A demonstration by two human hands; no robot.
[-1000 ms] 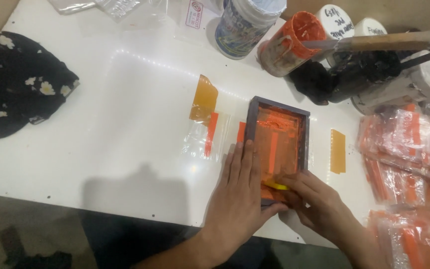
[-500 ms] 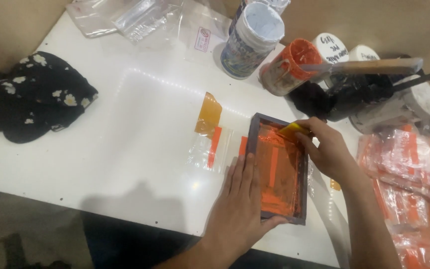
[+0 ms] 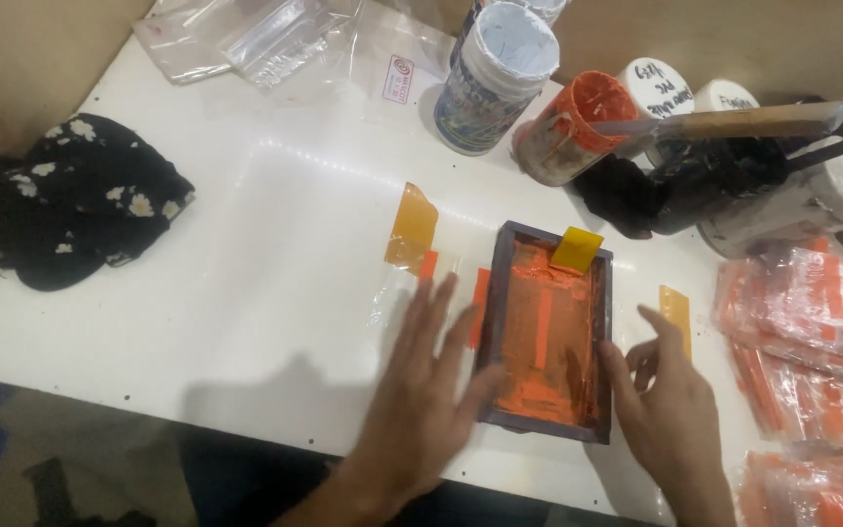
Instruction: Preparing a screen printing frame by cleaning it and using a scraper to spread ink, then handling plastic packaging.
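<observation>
A small dark-framed printing screen (image 3: 550,332) smeared with orange ink lies on the white table (image 3: 246,254). A yellow scraper card (image 3: 577,249) leans at the frame's far end. My left hand (image 3: 421,390) rests flat beside the frame's left edge, thumb against the frame, fingers apart. My right hand (image 3: 665,405) sits by the frame's right edge, fingers loosely spread, holding nothing. A clear bag with an orange stripe (image 3: 431,283) lies partly under the frame and my left hand.
An orange ink tub (image 3: 573,127), a white-lidded jar (image 3: 498,73) and black ink pots (image 3: 714,185) with a wooden-handled tool (image 3: 734,122) stand behind. Printed bags (image 3: 802,322) pile at the right. A black floral cloth (image 3: 75,200) lies left. Clear bags (image 3: 275,34) sit at the back.
My right hand drew the yellow scraper from the frame's near end to its far end, left it leaning there, and came back to the frame's right side. My left hand stayed beside the frame.
</observation>
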